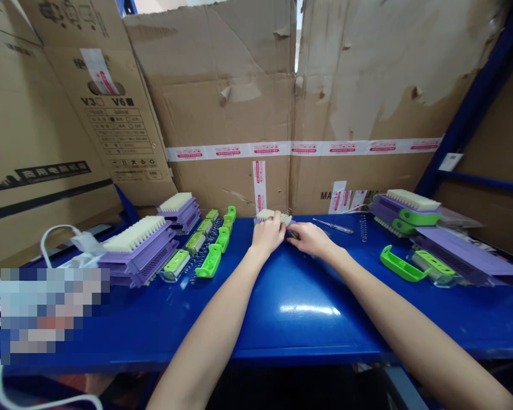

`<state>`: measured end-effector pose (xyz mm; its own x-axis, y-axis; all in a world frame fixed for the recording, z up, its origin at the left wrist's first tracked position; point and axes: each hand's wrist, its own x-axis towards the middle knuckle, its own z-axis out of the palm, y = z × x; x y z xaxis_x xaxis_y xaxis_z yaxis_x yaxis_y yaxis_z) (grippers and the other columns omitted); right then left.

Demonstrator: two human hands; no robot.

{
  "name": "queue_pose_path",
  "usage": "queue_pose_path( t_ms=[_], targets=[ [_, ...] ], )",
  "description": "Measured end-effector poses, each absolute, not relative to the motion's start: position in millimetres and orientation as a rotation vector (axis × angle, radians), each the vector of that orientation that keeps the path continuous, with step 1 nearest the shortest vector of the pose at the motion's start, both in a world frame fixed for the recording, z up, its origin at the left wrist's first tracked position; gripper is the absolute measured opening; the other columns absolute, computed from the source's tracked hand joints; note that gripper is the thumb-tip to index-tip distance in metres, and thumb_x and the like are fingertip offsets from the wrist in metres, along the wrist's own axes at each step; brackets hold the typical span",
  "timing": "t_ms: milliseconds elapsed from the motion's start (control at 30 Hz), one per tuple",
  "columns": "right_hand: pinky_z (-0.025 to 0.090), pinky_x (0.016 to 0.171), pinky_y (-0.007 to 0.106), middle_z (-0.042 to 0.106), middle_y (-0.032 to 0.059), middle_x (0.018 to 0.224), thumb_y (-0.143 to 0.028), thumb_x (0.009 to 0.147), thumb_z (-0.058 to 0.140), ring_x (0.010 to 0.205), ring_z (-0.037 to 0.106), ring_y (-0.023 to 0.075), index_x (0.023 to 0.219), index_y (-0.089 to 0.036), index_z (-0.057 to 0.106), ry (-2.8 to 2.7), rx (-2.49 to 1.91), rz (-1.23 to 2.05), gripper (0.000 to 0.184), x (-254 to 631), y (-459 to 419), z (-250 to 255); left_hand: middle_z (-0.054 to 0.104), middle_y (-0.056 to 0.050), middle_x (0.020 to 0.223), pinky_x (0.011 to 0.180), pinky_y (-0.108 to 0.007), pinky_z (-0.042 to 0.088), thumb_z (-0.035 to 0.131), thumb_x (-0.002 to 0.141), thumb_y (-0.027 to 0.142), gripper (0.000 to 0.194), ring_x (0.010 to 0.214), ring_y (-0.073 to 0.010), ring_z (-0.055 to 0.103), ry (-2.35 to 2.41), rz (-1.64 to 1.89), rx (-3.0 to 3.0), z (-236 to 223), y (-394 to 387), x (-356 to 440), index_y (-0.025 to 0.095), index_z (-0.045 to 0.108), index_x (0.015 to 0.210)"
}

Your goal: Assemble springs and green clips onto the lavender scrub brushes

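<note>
Both my arms reach to the far middle of a blue table (pixel 290 307). My left hand (pixel 267 234) is closed over a small purple brush with white bristles (pixel 270 214), pressing it down on the table. My right hand (pixel 310 238) is closed at the brush's right end, fingers pinched around a small green piece (pixel 293 234) that is mostly hidden. The two hands touch each other over the brush.
Stacks of purple brushes (pixel 139 250) and a row of green handles (pixel 216 247) with springs lie at the left. More purple brushes with green parts (pixel 408 212) sit at the right, with a screwdriver (pixel 332 226) and a spring (pixel 363 226) between. Cardboard walls (pixel 248 102) stand behind.
</note>
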<state>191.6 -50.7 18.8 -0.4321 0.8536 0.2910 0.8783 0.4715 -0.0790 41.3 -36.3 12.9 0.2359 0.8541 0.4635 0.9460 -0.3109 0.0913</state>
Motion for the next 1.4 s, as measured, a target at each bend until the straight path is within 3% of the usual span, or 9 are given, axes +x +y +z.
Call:
queue_pose_path(
  t_ms=[133, 267, 567, 833, 1400],
  targets=[
    [0.039, 0.065, 0.023, 0.069, 0.0055, 0.093, -0.022, 0.085, 0.05, 0.079, 0.062, 0.0167, 0.101, -0.02, 0.065, -2.411, -1.44, -0.094, 0.023, 192.5, -50.0, 19.1, 0.068, -0.01, 0.102, 0.071, -0.032, 0.05, 0.04, 0.093, 0.033, 0.03, 0.086, -0.0254, 0.068, -1.698, -0.673, -2.306, 12.4, -35.5, 41.2, 0.019, 0.045, 0.12],
    [0.04, 0.071, 0.023, 0.069, 0.006, 0.098, -0.012, 0.079, 0.048, 0.085, 0.063, 0.0174, 0.109, -0.021, 0.065, -2.395, -1.486, -0.115, 0.035, 194.7, -48.0, 19.4, 0.069, -0.01, 0.096, 0.07, -0.031, 0.049, 0.039, 0.094, 0.033, 0.031, 0.084, -0.0254, 0.068, -1.704, -0.699, -2.334, 11.1, -34.3, 40.9, 0.02, 0.044, 0.121],
    [0.042, 0.072, 0.024, 0.069, 0.0059, 0.1, -0.023, 0.083, 0.051, 0.087, 0.063, 0.0185, 0.115, -0.022, 0.063, -2.391, -1.519, -0.14, 0.034, 197.3, -47.6, 19.7, 0.07, -0.01, 0.095, 0.074, -0.032, 0.049, 0.036, 0.095, 0.034, 0.032, 0.088, -0.0268, 0.068, -1.727, -0.647, -2.383, 12.7, -35.0, 39.2, 0.02, 0.04, 0.124],
    [0.041, 0.07, 0.024, 0.068, 0.0053, 0.101, -0.022, 0.083, 0.052, 0.089, 0.063, 0.0189, 0.118, -0.023, 0.062, -2.431, -1.52, -0.141, 0.036, 193.7, -50.6, 21.0, 0.069, -0.01, 0.101, 0.075, -0.033, 0.049, 0.036, 0.095, 0.034, 0.032, 0.09, -0.0265, 0.068, -1.729, -0.588, -2.374, 11.6, -34.3, 38.1, 0.021, 0.039, 0.125],
    [0.038, 0.063, 0.023, 0.07, 0.0056, 0.095, -0.029, 0.088, 0.047, 0.081, 0.064, 0.0163, 0.102, -0.021, 0.066, -2.423, -1.473, -0.109, 0.025, 191.6, -54.4, 19.9, 0.068, -0.011, 0.104, 0.077, -0.033, 0.048, 0.038, 0.094, 0.031, 0.033, 0.094, -0.0264, 0.067, -1.655, -0.509, -2.432, 10.7, -35.3, 39.1, 0.02, 0.04, 0.125]
  ],
)
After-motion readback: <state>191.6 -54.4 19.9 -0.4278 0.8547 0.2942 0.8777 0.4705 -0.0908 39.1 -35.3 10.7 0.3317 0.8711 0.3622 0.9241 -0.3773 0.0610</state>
